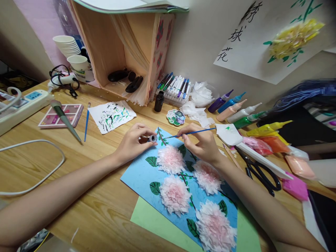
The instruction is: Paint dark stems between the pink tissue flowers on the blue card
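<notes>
Brush [206, 130] was gripped in the right hand [202, 142] over the card [139, 175]. A container [153, 139] was held in the left hand [134, 141].

Flowers [174, 194]: ruffled, matt paper; blue sheet [140, 175]: smooth paper; tabletop [99, 206]: smooth, grained wood; squeeze bottles [216, 104]: glossy plastic; power strip [23, 109]: plastic.

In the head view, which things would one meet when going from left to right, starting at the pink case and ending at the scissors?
Pink case → loose paintbrush → left hand holding a small bottle → right hand holding a thin blue brush → scissors.
</notes>
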The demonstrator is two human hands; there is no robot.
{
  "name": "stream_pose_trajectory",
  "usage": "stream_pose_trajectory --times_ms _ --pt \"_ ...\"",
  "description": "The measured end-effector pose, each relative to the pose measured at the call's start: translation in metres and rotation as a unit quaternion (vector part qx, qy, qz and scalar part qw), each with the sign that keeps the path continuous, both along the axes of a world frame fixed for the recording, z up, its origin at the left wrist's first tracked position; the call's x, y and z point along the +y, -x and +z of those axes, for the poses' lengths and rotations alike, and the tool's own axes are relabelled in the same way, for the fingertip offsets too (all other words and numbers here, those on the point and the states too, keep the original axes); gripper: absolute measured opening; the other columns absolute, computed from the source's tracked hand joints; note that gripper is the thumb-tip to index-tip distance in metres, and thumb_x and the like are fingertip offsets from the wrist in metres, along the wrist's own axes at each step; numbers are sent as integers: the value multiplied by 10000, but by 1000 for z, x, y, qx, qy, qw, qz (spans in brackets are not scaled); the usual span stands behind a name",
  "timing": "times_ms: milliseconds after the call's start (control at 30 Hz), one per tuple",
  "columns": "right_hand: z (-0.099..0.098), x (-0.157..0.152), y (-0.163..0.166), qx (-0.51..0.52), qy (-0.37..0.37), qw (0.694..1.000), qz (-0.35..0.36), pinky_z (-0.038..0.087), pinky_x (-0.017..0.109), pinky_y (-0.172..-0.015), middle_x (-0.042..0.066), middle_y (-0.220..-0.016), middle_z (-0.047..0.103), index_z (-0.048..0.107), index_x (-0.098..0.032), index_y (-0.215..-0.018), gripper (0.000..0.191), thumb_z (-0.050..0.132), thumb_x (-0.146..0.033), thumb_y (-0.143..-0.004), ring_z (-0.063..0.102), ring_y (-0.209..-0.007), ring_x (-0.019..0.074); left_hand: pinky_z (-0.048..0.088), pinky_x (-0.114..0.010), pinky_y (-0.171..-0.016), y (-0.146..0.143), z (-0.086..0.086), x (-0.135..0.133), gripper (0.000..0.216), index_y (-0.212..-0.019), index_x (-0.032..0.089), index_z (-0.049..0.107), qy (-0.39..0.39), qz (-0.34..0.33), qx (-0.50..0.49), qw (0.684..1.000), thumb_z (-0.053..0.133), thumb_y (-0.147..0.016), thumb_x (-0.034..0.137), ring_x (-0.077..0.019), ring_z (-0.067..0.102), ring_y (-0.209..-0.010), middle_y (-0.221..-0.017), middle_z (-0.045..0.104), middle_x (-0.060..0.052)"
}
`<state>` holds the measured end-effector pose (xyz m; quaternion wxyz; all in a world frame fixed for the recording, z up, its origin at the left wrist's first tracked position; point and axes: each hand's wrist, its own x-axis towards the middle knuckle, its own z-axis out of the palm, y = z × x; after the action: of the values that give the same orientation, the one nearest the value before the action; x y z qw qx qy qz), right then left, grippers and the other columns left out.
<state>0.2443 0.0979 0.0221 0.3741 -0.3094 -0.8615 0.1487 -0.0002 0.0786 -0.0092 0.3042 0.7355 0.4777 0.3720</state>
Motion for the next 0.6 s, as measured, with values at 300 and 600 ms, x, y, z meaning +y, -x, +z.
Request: stream_pose_trajectory --times_ms 300,600 --pt "-1 0 1 -13 9 1000 -3 512 297 -691 27 -777 682 596 -196 -858 139 485 -118 -828 647 -722 150 554 -253 -692 0 -1 1 239 -966 206 703 -2 -1 2 1000 749 -747 291 -145 592 -880 -988 565 -50" --pt "2 -1 0 -10 -4 1000 -9 506 279 -661 26 -755 677 601 -192 -834 138 480 -125 -839 634 -695 141 556 -245 -701 0 -2 -1 239 -970 207 701 2 1 6 1000 747 -750 289 -136 596 -873 -1002 563 -48"
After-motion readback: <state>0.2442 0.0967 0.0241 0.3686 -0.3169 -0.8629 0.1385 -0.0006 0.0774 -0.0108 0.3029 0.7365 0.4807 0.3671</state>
